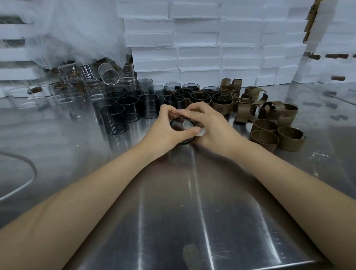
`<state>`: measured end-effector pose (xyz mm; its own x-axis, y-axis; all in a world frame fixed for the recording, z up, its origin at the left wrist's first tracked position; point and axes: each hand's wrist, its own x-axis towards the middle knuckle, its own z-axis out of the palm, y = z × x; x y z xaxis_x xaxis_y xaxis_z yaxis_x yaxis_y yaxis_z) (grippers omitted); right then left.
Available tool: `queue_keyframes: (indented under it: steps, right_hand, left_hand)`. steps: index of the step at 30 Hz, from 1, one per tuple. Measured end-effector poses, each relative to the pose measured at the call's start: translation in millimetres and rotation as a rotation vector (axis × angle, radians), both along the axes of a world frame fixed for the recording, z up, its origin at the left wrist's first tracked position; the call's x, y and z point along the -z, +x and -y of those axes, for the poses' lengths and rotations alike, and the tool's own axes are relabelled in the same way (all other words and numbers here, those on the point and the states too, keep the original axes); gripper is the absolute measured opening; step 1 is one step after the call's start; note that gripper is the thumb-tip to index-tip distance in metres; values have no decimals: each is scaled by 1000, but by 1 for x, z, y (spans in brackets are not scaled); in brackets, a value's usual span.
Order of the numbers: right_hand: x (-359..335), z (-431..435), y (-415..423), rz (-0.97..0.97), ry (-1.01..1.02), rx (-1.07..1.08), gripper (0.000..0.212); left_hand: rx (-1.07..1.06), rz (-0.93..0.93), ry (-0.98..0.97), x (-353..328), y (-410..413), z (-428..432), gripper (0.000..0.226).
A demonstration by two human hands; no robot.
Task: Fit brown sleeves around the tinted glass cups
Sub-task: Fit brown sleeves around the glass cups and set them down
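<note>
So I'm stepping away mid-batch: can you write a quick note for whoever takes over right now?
Left hand and right hand both grip one tinted cup, upright; no sleeve shows on it.
Bare cups stand behind, to the left; sleeved cups behind, centre.
Loose sleeves lie to the right.
Left to do: sleeve this cup, then the bare ones.

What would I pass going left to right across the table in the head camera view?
White cable → clear glass cups → bare tinted cups → left hand → held tinted cup → right hand → loose brown sleeves.
</note>
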<state>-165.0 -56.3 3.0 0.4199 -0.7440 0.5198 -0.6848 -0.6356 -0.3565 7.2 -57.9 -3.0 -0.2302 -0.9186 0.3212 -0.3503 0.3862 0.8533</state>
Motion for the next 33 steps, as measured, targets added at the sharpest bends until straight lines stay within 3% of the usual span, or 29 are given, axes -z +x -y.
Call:
queue_keyframes:
  steps: [6, 17, 29, 33]
  right_hand:
    - [-5, -4, 0, 128, 116, 10, 70]
    - [-3, 2, -9, 480, 367, -92, 71]
    - [0, 3, -10, 462, 375, -51, 75]
    - [-2, -1, -9, 585, 465, -110, 67]
  left_hand:
    - [2, 70, -20, 0, -1, 0, 68]
    - [90, -23, 7, 2, 3, 7, 52]
    - [68, -213, 167, -3, 1, 8, 34]
    - [110, -137, 115, -1, 3, 6, 38]
